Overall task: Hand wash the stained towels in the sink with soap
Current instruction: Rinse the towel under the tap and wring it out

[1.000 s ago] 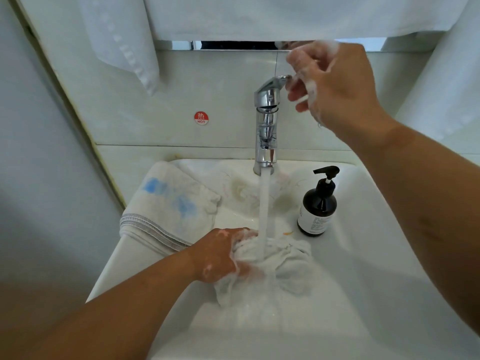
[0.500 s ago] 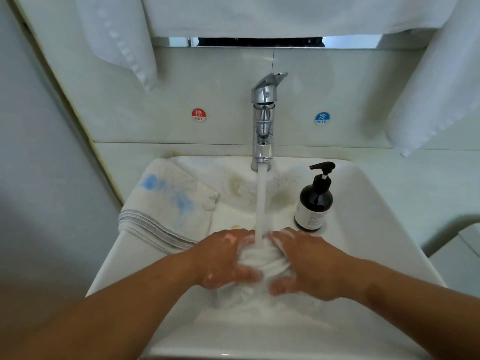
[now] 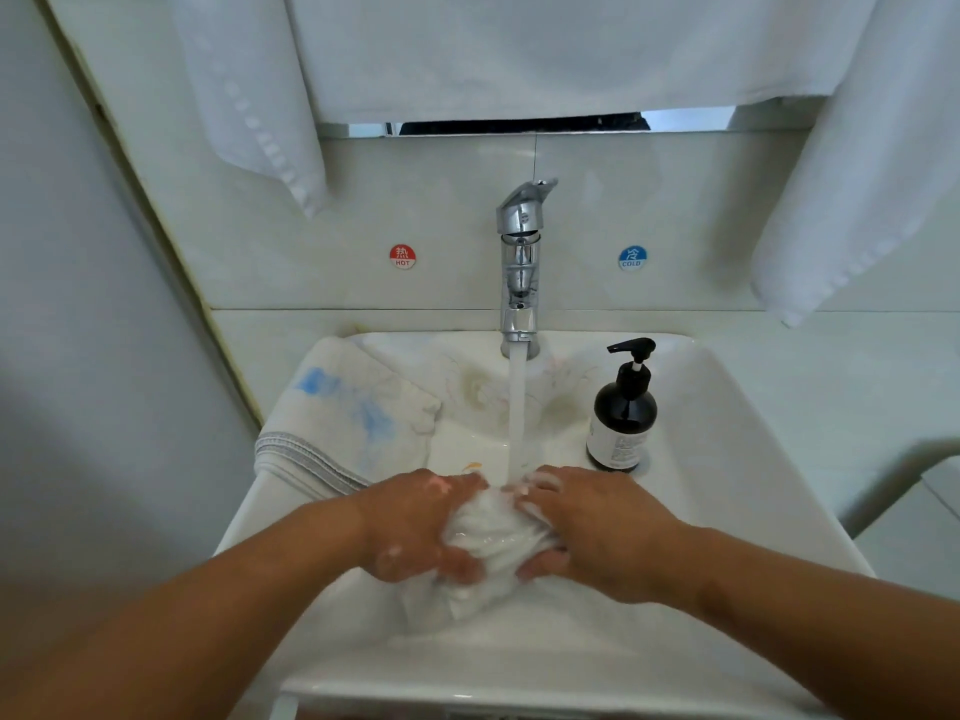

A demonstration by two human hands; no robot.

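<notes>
Your left grip (image 3: 415, 527) and right grip (image 3: 608, 532) hold the bunched towel (image 3: 493, 537) between them in the sink (image 3: 727, 459), under the water stream (image 3: 517, 407). The tap (image 3: 519, 262) stands straight behind them at the sink's back edge. The soap bottle (image 3: 621, 418) stands just behind your right grip. A folded towel (image 3: 348, 423) lies behind and left of your left grip, over the sink's left rim.

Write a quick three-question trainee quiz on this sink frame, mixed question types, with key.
1. What do the left hand and right hand grip?
2. True or false: the faucet is off.
3. The soap bottle stands: A) left of the faucet, B) right of the faucet, C) behind the faucet.
Key: 1) the wet towel; 2) false; 3) B.
</notes>
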